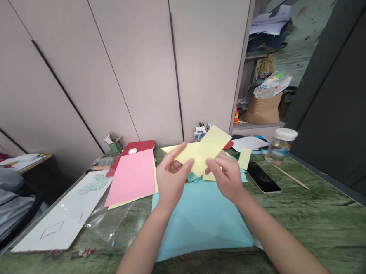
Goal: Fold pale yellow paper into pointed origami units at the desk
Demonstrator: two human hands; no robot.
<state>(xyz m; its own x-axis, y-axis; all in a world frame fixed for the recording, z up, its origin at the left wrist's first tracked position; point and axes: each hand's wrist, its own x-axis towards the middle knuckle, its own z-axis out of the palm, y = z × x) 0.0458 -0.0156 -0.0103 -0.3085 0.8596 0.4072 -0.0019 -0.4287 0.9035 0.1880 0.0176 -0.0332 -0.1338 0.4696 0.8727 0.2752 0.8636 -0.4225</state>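
Two pale yellow paper pieces [213, 144] are held up in front of me, one crossing the other at an angle. My left hand [172, 175] pinches the left piece between thumb and fingers. My right hand [226, 172] grips the lower right part of the paper, its thumb pressed on the front. Below both hands lies a large light blue sheet [205, 221] on the table. Behind the hands are more yellow paper and some crumpled or folded blue bits, partly hidden. A small yellow strip [245, 158] stands out to the right of my right hand.
On the green table [314, 227] lie a phone [263, 178], a wooden stick [290, 176] and a lidded jar [280, 147] at right. Leftward are pink paper [133, 175], a red folder [139, 146], a drawing sheet [63, 212], clear plastic [108, 221] and a small box [113, 143].
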